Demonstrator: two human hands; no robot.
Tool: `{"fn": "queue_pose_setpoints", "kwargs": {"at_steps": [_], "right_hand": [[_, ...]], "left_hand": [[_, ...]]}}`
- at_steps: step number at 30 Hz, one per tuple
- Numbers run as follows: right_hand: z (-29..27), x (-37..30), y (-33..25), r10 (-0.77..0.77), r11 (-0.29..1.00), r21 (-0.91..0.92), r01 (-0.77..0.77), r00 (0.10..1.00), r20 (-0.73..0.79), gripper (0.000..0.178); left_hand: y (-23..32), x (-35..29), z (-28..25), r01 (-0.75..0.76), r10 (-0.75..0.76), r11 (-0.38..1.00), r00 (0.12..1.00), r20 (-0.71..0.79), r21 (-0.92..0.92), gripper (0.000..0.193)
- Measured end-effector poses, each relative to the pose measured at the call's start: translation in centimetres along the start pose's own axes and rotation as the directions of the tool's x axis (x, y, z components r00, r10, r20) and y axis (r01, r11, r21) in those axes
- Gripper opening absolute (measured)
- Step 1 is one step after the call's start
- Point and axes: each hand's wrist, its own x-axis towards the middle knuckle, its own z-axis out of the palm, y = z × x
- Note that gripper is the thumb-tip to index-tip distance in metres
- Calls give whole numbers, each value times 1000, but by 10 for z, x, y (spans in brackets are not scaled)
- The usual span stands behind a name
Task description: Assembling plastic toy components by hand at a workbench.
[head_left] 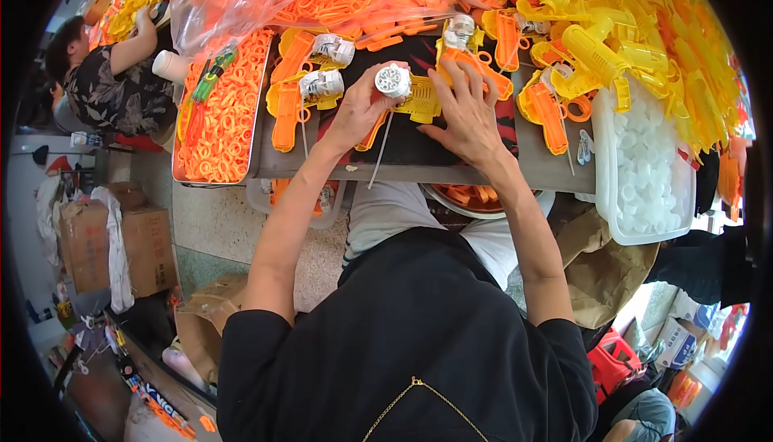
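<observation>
My left hand (359, 113) is closed round a toy gun with a white cylinder (392, 80), whose round end faces up. The gun's yellow shell (422, 102) extends to the right of that cylinder, and part of its orange grip shows below. A thin pale rod (381, 152) slants down beneath it. My right hand (471, 120) is spread, its thumb close to the yellow shell. Its fingertips overlap an orange-and-yellow toy gun (491, 80) behind; whether they touch it is unclear. Partly assembled toy guns (286, 116) lie left of my hands, and another (549, 116) lies right.
An orange-filled tray (264, 64) with green-handled cutters (208, 80) is left. A white tub (608, 192) of translucent caps stands right. Yellow shells (600, 47) heap up behind it, and clear plastic (217, 7) covers orange parts. Another person (113, 80) works at far left.
</observation>
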Motion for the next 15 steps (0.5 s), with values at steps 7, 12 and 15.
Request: {"fn": "queue_pose_setpoints", "kwargs": {"at_steps": [7,12,15], "right_hand": [[9,-6,-9,-44,998,52,43,999,26,51],[11,-10,-13,3,993,114,-6,1000,22,48],[12,-8,-11,-22,993,118,21,1000,14,50]], "left_hand": [[-1,1,0,44,-54,990,996,-75,-132,43],[-1,0,8,-63,82,987,989,-124,147,45],[-4,0,8,-59,82,983,989,-126,175,44]]}}
